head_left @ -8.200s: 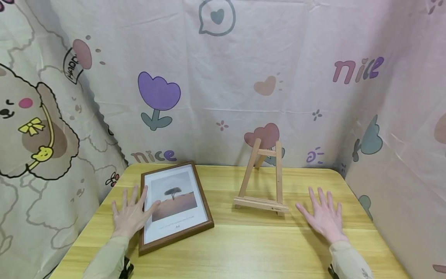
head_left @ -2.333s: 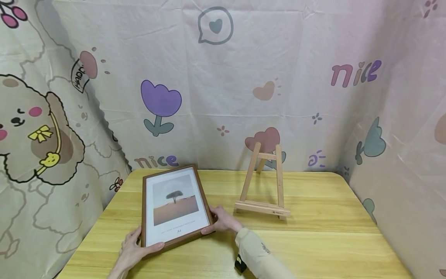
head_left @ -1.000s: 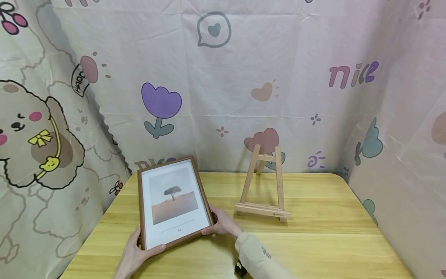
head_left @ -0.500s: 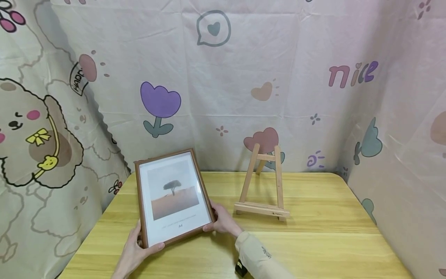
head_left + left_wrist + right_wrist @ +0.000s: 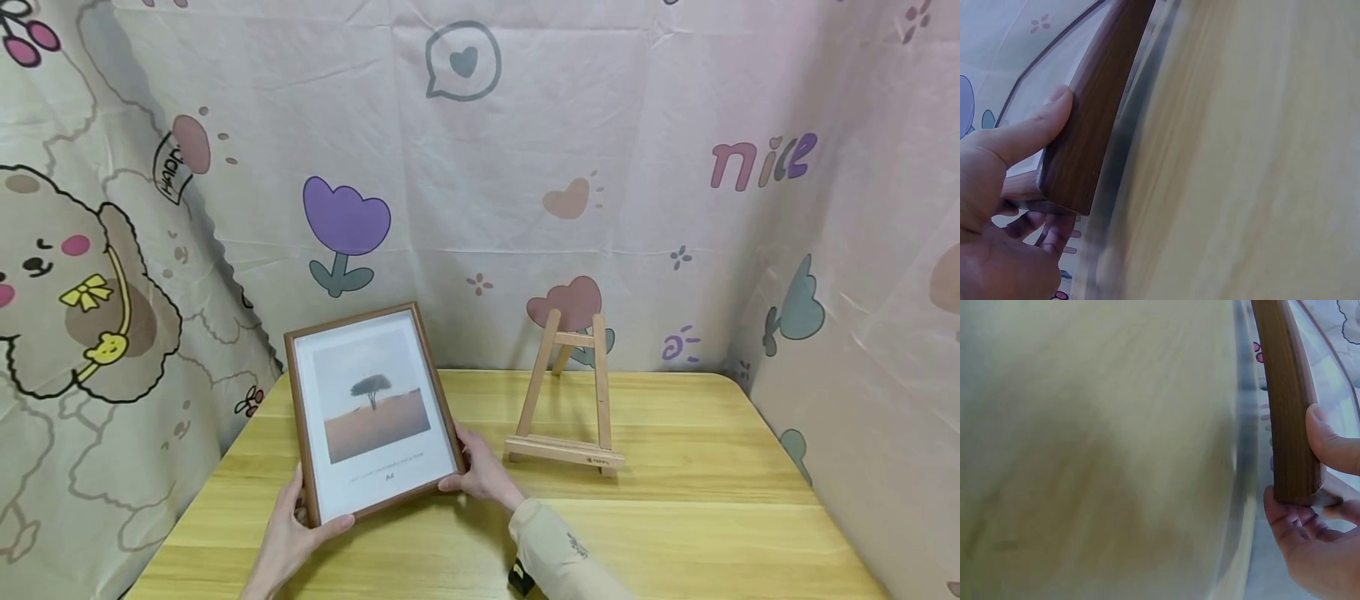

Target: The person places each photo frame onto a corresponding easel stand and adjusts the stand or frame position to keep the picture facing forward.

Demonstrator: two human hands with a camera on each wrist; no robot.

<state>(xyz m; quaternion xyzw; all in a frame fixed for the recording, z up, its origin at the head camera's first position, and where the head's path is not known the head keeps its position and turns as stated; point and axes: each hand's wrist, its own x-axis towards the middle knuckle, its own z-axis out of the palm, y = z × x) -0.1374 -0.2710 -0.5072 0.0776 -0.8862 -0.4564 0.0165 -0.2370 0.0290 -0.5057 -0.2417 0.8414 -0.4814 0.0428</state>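
A brown wooden picture frame (image 5: 375, 417) with a tree print inside leans back toward the person at the table's left side. My left hand (image 5: 291, 525) grips its lower left corner, thumb over the front edge and fingers behind. At the lower right corner my right hand (image 5: 480, 475) holds on the same way. Both wrist views show a thumb on the front and fingertips curled under the frame's wooden edge, with the left hand (image 5: 1010, 181) and right hand (image 5: 1322, 519) at opposite corners. To the right stands a small wooden easel (image 5: 566, 450), its ledge facing the person.
The light wood table (image 5: 675, 533) reaches back to a patterned fabric backdrop (image 5: 480, 167) that also hangs along the left and right sides. The easel's legs rise near the table's back half, a short way right of the frame.
Earlier the frame lay flat with both hands spread open. Both hands then took its lower corners, and over the last second its top edge has risen, tilting it more upright.
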